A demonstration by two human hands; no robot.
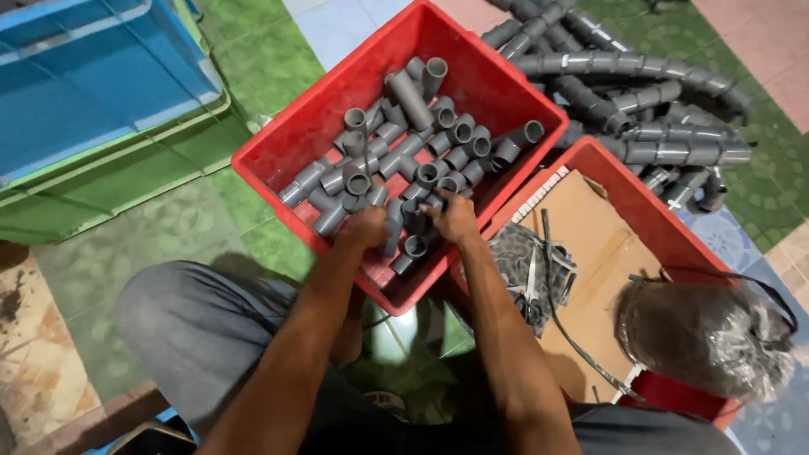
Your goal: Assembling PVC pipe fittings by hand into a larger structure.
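A red plastic bin [291, 135] on the floor holds several loose grey pipe fittings [413, 143], mostly short tees and elbows. Both my hands reach into its near end. My left hand [364, 227] rests curled on fittings near the bin's front wall, with a grey tee [393, 226] just beside its fingers. My right hand [455, 217] is closed around the fittings next to it, close to a grey socket [413, 247]. The two hands are a few centimetres apart, and my fingertips are hidden among the parts.
A second red bin [666, 236] at right holds cardboard [590, 253], black straps [527, 270] and a clear plastic bag of parts [704, 337]. A heap of assembled grey pipe sections [640, 93] lies behind. Blue and green crates [93, 93] stand at upper left. My knee [194, 329] is below.
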